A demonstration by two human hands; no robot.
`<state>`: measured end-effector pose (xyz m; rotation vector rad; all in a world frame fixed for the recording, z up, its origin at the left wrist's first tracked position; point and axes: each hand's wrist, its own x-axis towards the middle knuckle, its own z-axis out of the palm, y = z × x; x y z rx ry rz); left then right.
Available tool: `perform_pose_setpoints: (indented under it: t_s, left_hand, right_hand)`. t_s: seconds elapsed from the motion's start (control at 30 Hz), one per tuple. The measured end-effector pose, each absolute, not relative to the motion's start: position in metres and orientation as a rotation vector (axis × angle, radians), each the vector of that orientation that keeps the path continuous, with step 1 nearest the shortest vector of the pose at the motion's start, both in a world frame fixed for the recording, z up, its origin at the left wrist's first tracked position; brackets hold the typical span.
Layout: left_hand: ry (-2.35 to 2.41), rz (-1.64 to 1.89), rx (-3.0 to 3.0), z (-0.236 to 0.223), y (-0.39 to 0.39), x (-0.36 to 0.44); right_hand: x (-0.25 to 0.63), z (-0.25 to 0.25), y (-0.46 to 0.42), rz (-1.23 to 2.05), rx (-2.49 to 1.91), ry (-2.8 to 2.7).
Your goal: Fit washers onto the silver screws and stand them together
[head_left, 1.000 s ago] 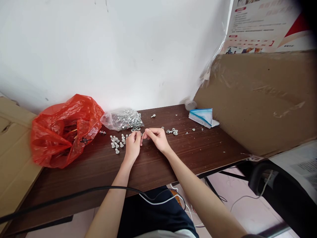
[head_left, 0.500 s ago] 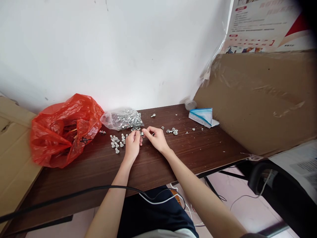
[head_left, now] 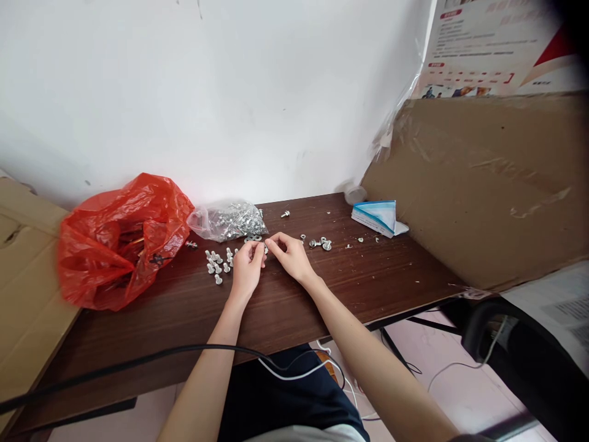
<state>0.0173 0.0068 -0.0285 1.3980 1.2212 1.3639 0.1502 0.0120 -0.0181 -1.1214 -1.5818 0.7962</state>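
My left hand (head_left: 247, 265) is closed in a pinch on a small shiny bolt (head_left: 265, 250), mostly covered by the fingers. Right against it, my right hand (head_left: 291, 255) pinches with thumb and forefinger at the bolt's end; whether a nut or washer sits there is too small to see. To the left of my left hand, several bolts (head_left: 218, 279) stand on their heads in a group. Flat washers (head_left: 253, 238) lie just beyond my fingers. Off to the right of my right hand are loose bolts and nuts (head_left: 326, 244).
A clear plastic bag of hardware (head_left: 230, 221) and a red plastic bag (head_left: 124, 245) sit at the left on the brown table (head_left: 368, 288). A single bolt (head_left: 286, 214) lies near the wall. A blue-and-white packet (head_left: 375, 216) lies by the cardboard (head_left: 478, 184). A black cable (head_left: 184, 348) crosses in front.
Both hands stay together over the table. My right fingers have shifted slightly at the bolt, and less of the metal shows between the hands.
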Motion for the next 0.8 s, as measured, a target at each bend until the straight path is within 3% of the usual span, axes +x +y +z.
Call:
perform_pose_setpoints:
  t_s: [0.8]
  left_hand:
    - [1.2,1.343,1.458,-0.034,0.007,0.017]
  right_hand:
    - [0.149,-0.024,0.017,0.963,-0.928,-1.432]
